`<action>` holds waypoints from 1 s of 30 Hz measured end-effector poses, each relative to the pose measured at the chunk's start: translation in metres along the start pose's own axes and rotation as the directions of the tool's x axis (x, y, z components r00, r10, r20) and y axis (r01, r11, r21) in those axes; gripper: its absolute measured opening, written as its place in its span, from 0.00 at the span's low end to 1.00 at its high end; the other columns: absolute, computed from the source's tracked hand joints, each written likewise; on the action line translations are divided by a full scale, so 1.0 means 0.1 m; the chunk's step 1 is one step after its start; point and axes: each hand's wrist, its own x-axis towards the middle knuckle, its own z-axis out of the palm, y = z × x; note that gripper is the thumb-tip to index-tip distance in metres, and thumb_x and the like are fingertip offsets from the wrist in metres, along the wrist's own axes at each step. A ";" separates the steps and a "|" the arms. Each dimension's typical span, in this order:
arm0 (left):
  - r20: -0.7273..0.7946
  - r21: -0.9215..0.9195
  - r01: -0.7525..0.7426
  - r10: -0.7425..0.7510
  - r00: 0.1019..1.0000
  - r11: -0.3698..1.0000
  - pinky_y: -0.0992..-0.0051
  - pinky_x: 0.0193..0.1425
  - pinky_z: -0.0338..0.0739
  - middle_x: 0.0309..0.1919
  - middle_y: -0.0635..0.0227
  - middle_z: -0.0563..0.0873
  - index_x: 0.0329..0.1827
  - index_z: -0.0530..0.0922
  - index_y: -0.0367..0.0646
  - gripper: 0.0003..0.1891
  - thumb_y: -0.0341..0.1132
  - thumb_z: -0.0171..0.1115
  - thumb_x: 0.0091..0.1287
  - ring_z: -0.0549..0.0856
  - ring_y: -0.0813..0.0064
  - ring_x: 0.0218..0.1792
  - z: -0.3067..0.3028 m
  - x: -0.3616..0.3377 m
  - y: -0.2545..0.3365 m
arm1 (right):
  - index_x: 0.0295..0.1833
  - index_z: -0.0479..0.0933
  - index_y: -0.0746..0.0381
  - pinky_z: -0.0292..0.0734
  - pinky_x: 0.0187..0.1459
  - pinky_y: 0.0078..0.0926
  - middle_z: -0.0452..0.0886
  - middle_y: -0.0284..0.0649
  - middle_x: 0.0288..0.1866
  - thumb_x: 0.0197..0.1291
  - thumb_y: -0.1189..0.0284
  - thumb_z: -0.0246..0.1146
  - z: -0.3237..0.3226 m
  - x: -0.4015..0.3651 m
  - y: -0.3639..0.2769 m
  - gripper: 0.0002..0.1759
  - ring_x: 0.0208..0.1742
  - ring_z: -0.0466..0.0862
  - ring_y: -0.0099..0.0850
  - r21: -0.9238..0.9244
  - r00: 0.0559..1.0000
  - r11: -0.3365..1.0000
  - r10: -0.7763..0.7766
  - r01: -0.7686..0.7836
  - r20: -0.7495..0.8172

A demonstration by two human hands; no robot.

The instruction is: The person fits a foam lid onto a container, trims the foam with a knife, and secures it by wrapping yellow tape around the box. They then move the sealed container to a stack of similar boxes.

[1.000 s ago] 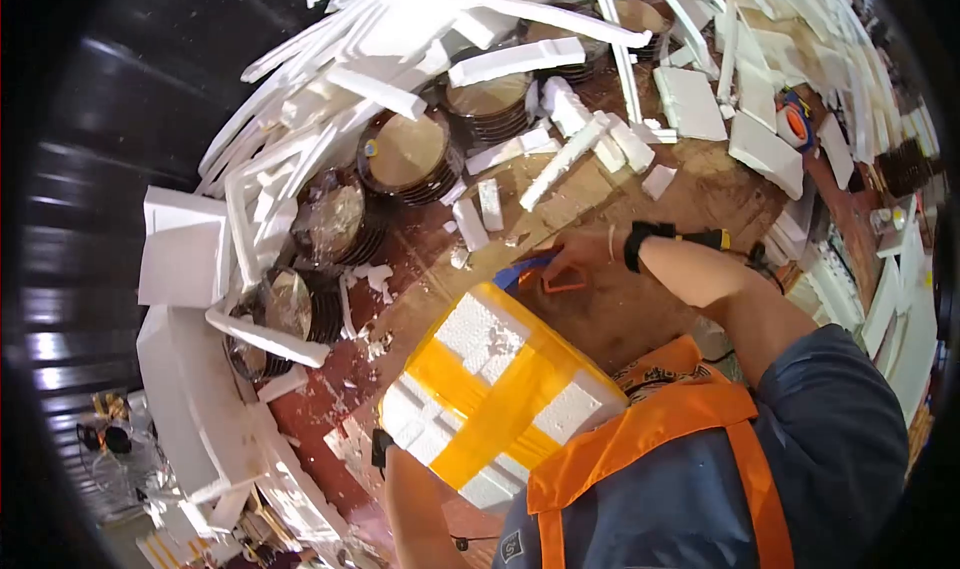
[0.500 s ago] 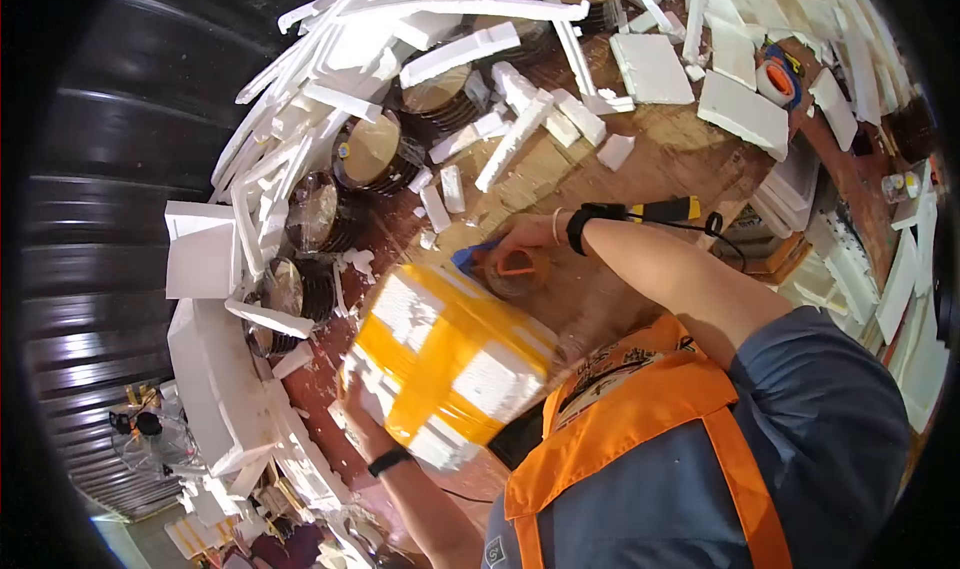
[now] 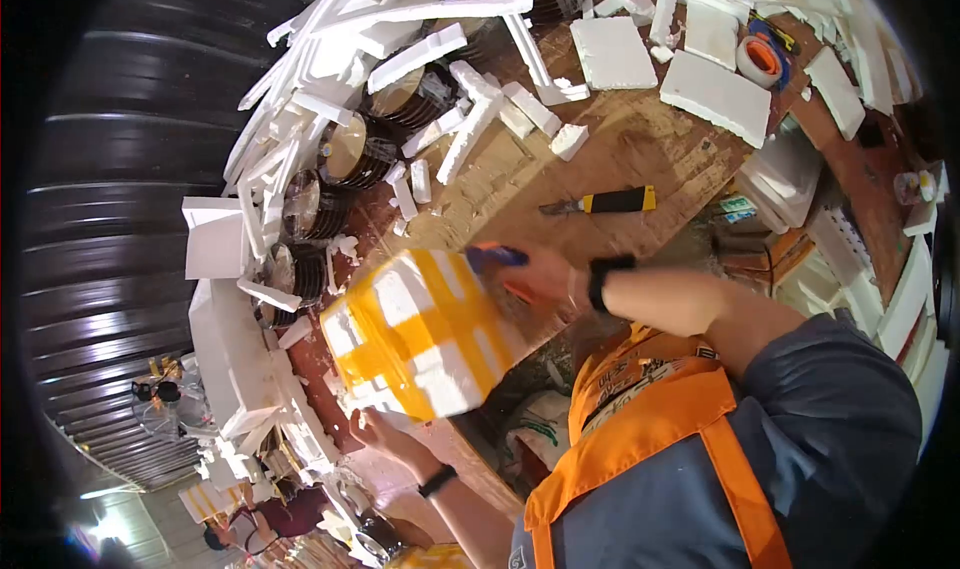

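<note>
A white foam box [image 3: 440, 369] banded with wide yellow tape sits on the workbench in front of me. My right hand [image 3: 545, 274] is wrapped around a tape dispenser [image 3: 495, 257], blue at its front with orange showing beneath, right at the box's right side. Motion smears this hand slightly. At the box's lower left edge is my left hand [image 3: 388, 441], fingers stretched out and fingertips right at the foam. A tool with a yellow-and-black handle [image 3: 618, 201] lies on the wood beyond my right hand.
Foam strips [image 3: 420, 54] are heaped along the far side, over stacks of round discs in dark wrap [image 3: 345, 151]. Foam slabs [image 3: 715, 99] and a tape roll [image 3: 760, 61] lie at upper right. A foam piece [image 3: 230, 359] stands left. Another person [image 3: 255, 529] is at lower left.
The box has turned and tilted. My left hand has slid from its left side to the lower edge. My right hand has drawn back with the dispenser, uncovering the yellow-and-black tool.
</note>
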 end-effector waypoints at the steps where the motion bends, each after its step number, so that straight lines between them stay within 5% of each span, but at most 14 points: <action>1: 0.099 -0.002 -0.113 0.112 0.989 0.994 0.60 0.74 0.66 0.74 0.58 0.66 0.76 0.64 0.44 0.32 0.42 0.62 0.72 0.70 0.58 0.71 -0.02 -0.29 0.15 | 0.63 0.80 0.58 0.81 0.45 0.31 0.89 0.46 0.42 0.57 0.53 0.70 -0.09 0.32 -0.07 0.32 0.41 0.88 0.36 0.000 0.988 0.999 0.043 -0.043 0.148; 3: 0.407 -0.056 -0.191 0.197 0.892 0.980 0.57 0.76 0.66 0.83 0.60 0.48 0.83 0.55 0.48 0.41 0.48 0.65 0.71 0.60 0.55 0.79 -0.14 -0.63 0.26 | 0.58 0.83 0.55 0.80 0.35 0.31 0.89 0.40 0.35 0.56 0.51 0.69 -0.17 0.89 0.03 0.28 0.32 0.86 0.30 -0.235 0.968 0.972 0.066 -0.007 0.244; 4: 0.526 0.215 -0.391 0.232 0.819 0.895 0.60 0.67 0.76 0.80 0.55 0.56 0.82 0.57 0.52 0.44 0.39 0.72 0.66 0.66 0.54 0.75 -0.22 -0.73 0.32 | 0.58 0.83 0.55 0.80 0.35 0.31 0.89 0.40 0.35 0.56 0.51 0.69 -0.18 0.87 0.11 0.28 0.32 0.86 0.30 -0.227 0.967 0.974 0.071 -0.014 0.246; 7: 0.311 0.276 -0.265 0.176 0.934 0.924 0.65 0.51 0.86 0.65 0.48 0.69 0.79 0.65 0.52 0.51 0.19 0.78 0.49 0.81 0.58 0.58 0.04 -0.84 0.42 | 0.61 0.82 0.51 0.77 0.29 0.30 0.87 0.37 0.32 0.59 0.59 0.68 -0.21 0.56 0.45 0.23 0.27 0.82 0.26 0.010 0.983 0.990 -0.139 0.139 0.120; 9: 0.305 0.240 -0.275 0.197 0.932 0.931 0.66 0.49 0.85 0.64 0.48 0.70 0.77 0.67 0.52 0.49 0.20 0.79 0.49 0.82 0.59 0.55 0.07 -0.82 0.39 | 0.75 0.70 0.48 0.75 0.28 0.20 0.74 0.31 0.22 0.66 0.67 0.61 -0.40 -0.63 0.04 0.30 0.20 0.73 0.20 0.407 0.973 0.909 -0.006 -0.091 0.232; 10: 0.285 0.212 -0.274 0.208 0.936 0.938 0.66 0.48 0.85 0.63 0.49 0.71 0.76 0.69 0.51 0.48 0.21 0.80 0.48 0.83 0.59 0.52 0.09 -0.85 0.37 | 0.77 0.67 0.52 0.81 0.40 0.24 0.83 0.37 0.34 0.65 0.64 0.64 -0.47 -0.99 0.12 0.34 0.30 0.83 0.27 0.268 0.947 0.946 0.098 -0.184 0.304; 11: 0.231 0.321 -0.382 0.320 0.919 0.866 0.66 0.44 0.84 0.58 0.50 0.74 0.74 0.72 0.48 0.47 0.26 0.83 0.46 0.84 0.61 0.46 0.16 -0.98 0.41 | 0.76 0.67 0.56 0.79 0.57 0.29 0.86 0.44 0.51 0.63 0.60 0.67 -0.22 -1.13 0.76 0.37 0.49 0.87 0.34 -0.067 0.986 0.984 -0.167 0.166 -0.008; 12: 0.255 0.475 -0.594 0.544 0.799 0.650 0.74 0.33 0.77 0.48 0.58 0.82 0.76 0.70 0.47 0.47 0.30 0.84 0.49 0.81 0.73 0.39 0.25 -1.13 0.51 | 0.74 0.69 0.57 0.71 0.68 0.32 0.81 0.46 0.64 0.62 0.55 0.68 -0.23 -1.38 0.46 0.38 0.63 0.82 0.39 0.006 0.995 0.995 0.095 -0.095 0.027; 16: 0.319 0.304 -0.367 0.269 0.909 0.879 0.62 0.42 0.76 0.34 0.65 0.79 0.74 0.72 0.47 0.45 0.37 0.83 0.49 0.79 0.67 0.34 0.25 -1.55 0.79 | 0.68 0.76 0.60 0.78 0.57 0.31 0.83 0.41 0.62 0.60 0.53 0.69 -0.17 -0.64 0.21 0.34 0.56 0.85 0.35 0.189 0.991 0.979 0.093 -0.072 -0.101; 18: 0.707 0.289 -0.748 0.394 0.588 0.597 0.67 0.35 0.75 0.35 0.63 0.79 0.74 0.72 0.45 0.47 0.32 0.83 0.45 0.76 0.67 0.29 0.22 -1.51 0.93 | 0.68 0.78 0.53 0.76 0.32 0.26 0.84 0.32 0.27 0.62 0.67 0.67 -0.33 0.02 0.22 0.27 0.28 0.81 0.23 -0.210 0.914 0.890 -0.395 0.406 0.093; 20: 0.779 0.224 -0.965 0.569 0.262 0.138 0.64 0.39 0.77 0.32 0.62 0.81 0.69 0.75 0.46 0.46 0.32 0.84 0.39 0.79 0.60 0.31 0.36 -1.09 1.11 | 0.67 0.79 0.52 0.76 0.33 0.25 0.82 0.31 0.24 0.61 0.67 0.67 -0.45 0.49 0.00 0.27 0.27 0.80 0.23 -0.132 0.983 0.989 0.088 -0.067 0.159; 23: 0.798 0.059 -0.921 0.536 0.276 0.385 0.60 0.40 0.79 0.31 0.58 0.83 0.56 0.75 0.44 0.40 0.35 0.87 0.36 0.84 0.51 0.35 0.60 -0.72 1.15 | 0.68 0.78 0.52 0.76 0.33 0.26 0.85 0.30 0.27 0.62 0.67 0.66 -0.46 0.70 0.55 0.27 0.28 0.81 0.23 -0.245 0.968 0.969 0.092 -0.033 0.234; 27: 0.794 0.092 -0.903 0.517 0.321 0.420 0.61 0.39 0.79 0.29 0.59 0.82 0.56 0.73 0.45 0.41 0.37 0.87 0.37 0.83 0.51 0.31 0.64 -0.73 1.08 | 0.75 0.70 0.53 0.66 0.72 0.29 0.76 0.42 0.70 0.61 0.69 0.69 -0.29 -1.34 0.82 0.36 0.68 0.76 0.30 0.394 0.982 0.915 -0.143 0.085 0.121; 30: 0.740 0.260 -0.837 0.458 0.493 0.482 0.64 0.38 0.79 0.26 0.63 0.81 0.56 0.72 0.45 0.38 0.36 0.86 0.42 0.83 0.55 0.28 0.63 -0.89 1.20 | 0.73 0.71 0.58 0.75 0.64 0.31 0.83 0.40 0.60 0.61 0.63 0.70 0.11 -1.89 0.57 0.35 0.59 0.82 0.32 0.162 0.970 0.973 0.189 -0.164 -0.155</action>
